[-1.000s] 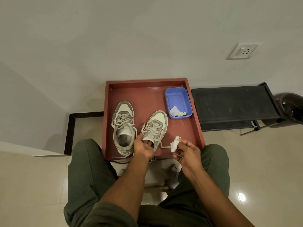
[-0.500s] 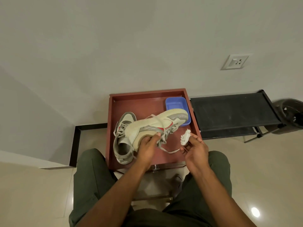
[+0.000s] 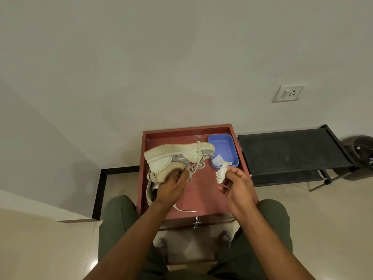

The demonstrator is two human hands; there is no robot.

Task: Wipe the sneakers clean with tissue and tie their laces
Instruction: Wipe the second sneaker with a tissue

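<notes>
1. Red-brown wooden tray: holds two cream-and-grey lace-up sneakers and one blue plastic tub.
2. Lifted sneaker: on its side above the tray, left hand gripping its collar. Second sneaker lies beneath it.
3. Risk: loose laces could snag, upsetting the tub.
4. One crumpled white tissue wad: pinched by right hand.

a home room: tiled floor, wall socket, black shoe rack.
</notes>
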